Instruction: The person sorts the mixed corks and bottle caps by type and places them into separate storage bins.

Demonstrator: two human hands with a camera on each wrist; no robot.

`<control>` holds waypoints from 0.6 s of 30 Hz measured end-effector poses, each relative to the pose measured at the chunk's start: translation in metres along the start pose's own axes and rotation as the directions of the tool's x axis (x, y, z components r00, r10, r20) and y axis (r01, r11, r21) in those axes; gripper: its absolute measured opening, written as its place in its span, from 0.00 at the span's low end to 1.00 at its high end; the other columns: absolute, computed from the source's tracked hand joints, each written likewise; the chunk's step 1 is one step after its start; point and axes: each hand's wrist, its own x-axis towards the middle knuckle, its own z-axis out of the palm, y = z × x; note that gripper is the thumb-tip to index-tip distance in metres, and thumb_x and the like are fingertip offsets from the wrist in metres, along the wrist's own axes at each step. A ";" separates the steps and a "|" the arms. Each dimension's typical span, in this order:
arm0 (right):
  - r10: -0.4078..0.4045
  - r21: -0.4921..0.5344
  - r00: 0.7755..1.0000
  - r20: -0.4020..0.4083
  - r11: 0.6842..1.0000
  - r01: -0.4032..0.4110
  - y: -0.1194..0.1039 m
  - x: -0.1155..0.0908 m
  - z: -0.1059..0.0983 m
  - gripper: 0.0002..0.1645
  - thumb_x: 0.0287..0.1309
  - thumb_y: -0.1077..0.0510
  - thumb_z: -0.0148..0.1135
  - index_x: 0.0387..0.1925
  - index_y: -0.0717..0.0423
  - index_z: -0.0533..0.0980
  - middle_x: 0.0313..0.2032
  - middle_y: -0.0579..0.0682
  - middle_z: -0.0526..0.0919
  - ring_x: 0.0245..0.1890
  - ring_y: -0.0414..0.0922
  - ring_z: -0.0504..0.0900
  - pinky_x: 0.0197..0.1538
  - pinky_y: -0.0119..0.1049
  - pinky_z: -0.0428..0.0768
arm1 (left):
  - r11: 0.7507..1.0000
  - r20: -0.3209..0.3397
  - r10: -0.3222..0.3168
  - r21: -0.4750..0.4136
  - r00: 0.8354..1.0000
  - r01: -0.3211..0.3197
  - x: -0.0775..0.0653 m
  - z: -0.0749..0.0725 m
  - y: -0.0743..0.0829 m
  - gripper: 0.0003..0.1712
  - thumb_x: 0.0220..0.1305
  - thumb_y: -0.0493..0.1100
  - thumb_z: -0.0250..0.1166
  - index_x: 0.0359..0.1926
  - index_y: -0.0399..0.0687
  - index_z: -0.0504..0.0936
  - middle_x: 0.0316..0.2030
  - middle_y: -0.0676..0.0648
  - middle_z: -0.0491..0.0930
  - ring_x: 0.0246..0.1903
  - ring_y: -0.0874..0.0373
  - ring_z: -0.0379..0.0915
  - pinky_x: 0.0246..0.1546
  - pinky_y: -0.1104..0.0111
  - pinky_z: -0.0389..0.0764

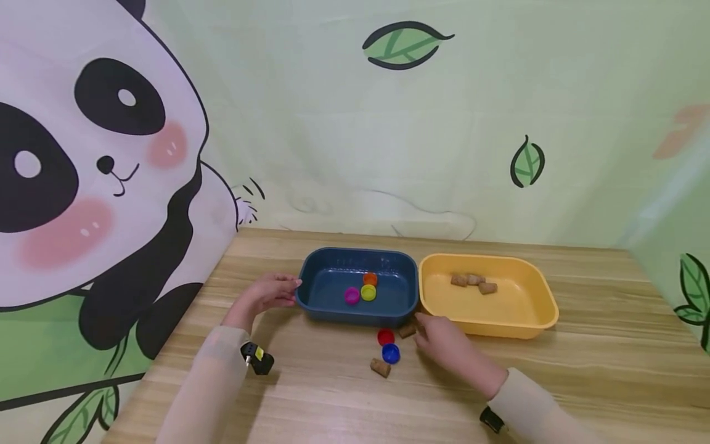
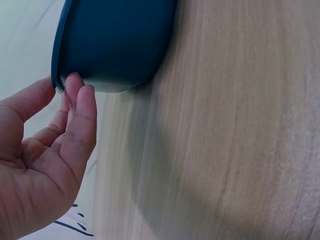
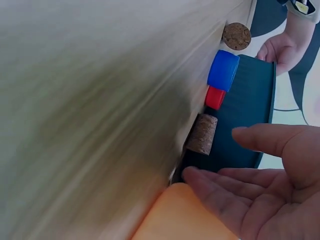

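Observation:
At the left end of the dark blue tray [image 1: 357, 317], my left hand [image 1: 272, 291] holds the rim between thumb and fingers. My right hand [image 1: 446, 345] reaches beside a cork [image 1: 407, 331] in front of the trays. In the right wrist view, its thumb and fingers are apart, and the cork [image 3: 202, 134] lies just beyond them. A red cap [image 1: 386, 337], a blue cap [image 1: 391, 354] and a second cork [image 1: 380, 367] lie on the table nearby. Inside the blue tray are an orange cap [image 1: 370, 279], a yellow cap [image 1: 368, 293] and a magenta cap [image 1: 352, 296].
A yellow tray [image 1: 499, 330] stands against the blue tray's right side. It holds three corks, one of them a cork [image 1: 487, 288] set nearer the front. Behind the wooden table [image 1: 310, 394] hangs a green backdrop [image 1: 310, 123] with a panda and leaves.

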 end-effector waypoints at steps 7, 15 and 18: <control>-0.004 -0.018 1.000 -0.017 1.000 0.004 -0.001 0.008 0.009 0.03 0.57 0.69 0.64 0.32 0.60 0.78 0.28 0.52 0.85 0.31 0.45 0.83 0.37 0.43 0.84 | 1.000 -0.002 -0.007 0.003 1.000 0.007 -0.001 0.000 0.000 0.27 0.77 0.40 0.56 0.65 0.21 0.66 0.28 0.55 0.79 0.29 0.67 0.77 0.35 0.78 0.85; 0.009 -0.033 1.000 -0.015 0.999 -0.010 -0.001 0.012 0.016 0.04 0.60 0.69 0.63 0.34 0.61 0.82 0.33 0.53 0.89 0.35 0.48 0.87 0.45 0.47 0.87 | 1.000 0.000 -0.013 0.005 1.000 0.013 0.001 0.000 0.000 0.27 0.78 0.41 0.56 0.65 0.22 0.66 0.28 0.55 0.79 0.29 0.67 0.76 0.35 0.78 0.85; 0.002 -0.049 1.000 -0.012 0.999 -0.003 0.000 0.012 0.016 0.05 0.58 0.70 0.64 0.35 0.61 0.83 0.34 0.54 0.90 0.38 0.49 0.88 0.47 0.48 0.87 | 1.000 0.002 -0.015 0.010 1.000 0.015 0.002 -0.001 0.000 0.27 0.78 0.41 0.55 0.65 0.22 0.66 0.29 0.54 0.79 0.30 0.67 0.77 0.36 0.78 0.85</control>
